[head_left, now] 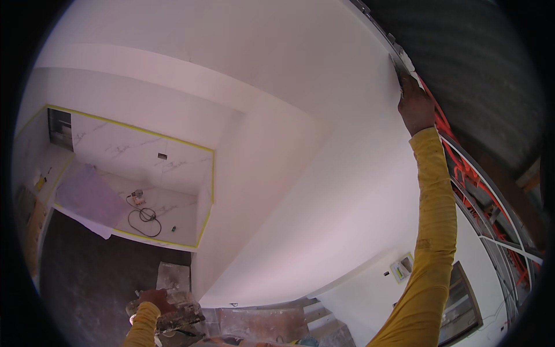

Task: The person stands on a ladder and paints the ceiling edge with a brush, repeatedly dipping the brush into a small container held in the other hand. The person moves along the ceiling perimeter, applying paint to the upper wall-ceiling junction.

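At the upper right, my right hand [417, 109] is raised high and closed round a putty knife [396, 68]. Its thin dark blade lies against the smooth white wall surface [347, 75], close to its upper edge; the handle is mostly hidden in my fingers. Low on the left, my left hand [156, 300] grips a plaster-crusted hawk [186, 313], a dirty flat board with pale and dark smears. Its underside is hidden. Yellow sleeves cover both my arms.
Red conduits [459, 165] and thin metal framing run beyond the wall edge on the right. Far below left, a marble-patterned counter recess [179, 202] edged with yellow tape holds a purple sheet [92, 194] and a coiled black cord [144, 221]. A window [462, 301] is at lower right.
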{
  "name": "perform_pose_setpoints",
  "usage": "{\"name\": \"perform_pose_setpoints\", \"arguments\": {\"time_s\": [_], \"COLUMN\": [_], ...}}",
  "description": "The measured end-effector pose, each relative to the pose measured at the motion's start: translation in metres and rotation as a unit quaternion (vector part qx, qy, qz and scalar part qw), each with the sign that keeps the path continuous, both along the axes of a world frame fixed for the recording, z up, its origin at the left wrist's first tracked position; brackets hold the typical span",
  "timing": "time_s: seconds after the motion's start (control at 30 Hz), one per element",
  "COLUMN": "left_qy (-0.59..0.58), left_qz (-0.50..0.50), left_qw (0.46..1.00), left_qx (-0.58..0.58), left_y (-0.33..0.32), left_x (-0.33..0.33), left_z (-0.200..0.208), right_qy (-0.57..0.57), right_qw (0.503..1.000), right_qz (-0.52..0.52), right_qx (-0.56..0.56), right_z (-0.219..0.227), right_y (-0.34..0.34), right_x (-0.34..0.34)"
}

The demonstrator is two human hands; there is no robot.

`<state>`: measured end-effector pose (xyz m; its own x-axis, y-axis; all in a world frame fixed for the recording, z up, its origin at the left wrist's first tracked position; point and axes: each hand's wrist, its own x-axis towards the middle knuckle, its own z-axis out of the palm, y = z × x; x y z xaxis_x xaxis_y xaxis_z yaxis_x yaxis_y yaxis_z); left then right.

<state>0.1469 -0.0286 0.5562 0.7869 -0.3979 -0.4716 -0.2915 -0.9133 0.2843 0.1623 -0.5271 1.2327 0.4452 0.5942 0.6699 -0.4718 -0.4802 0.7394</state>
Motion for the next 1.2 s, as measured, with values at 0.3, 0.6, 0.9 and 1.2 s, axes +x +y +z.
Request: {"name": "perform_pose_setpoints", "arguments": {"time_s": [0.3,0.6,0.9,1.2], "left_qy": [0.02,0.018,-0.005,-0.004], "left_qz": [-0.006,-0.004,0.008,-0.007], "left_qw": [1.0,1.0,1.0,1.0], "left_qx": [0.005,0.002,0.001,0.004], "left_y": [0.001,-0.001,0.001,-0.004], "left_x": [0.0,0.002,0.0,-0.004], "left_z": [0.008,-0.001,0.001,0.012], "right_qy": [-0.015,-0.038,-0.077,0.073], "right_qw": [0.999,0.999,0.997,0.42], "right_qz": [0.034,-0.005,-0.007,0.739], "right_qx": [-0.03,-0.019,0.014,0.522], "right_z": [-0.001,-0.004,-0.009,-0.101], "right_y": [0.0,0.001,0.017,0.065], "right_x": [-0.004,0.003,0.009,-0.016]}}
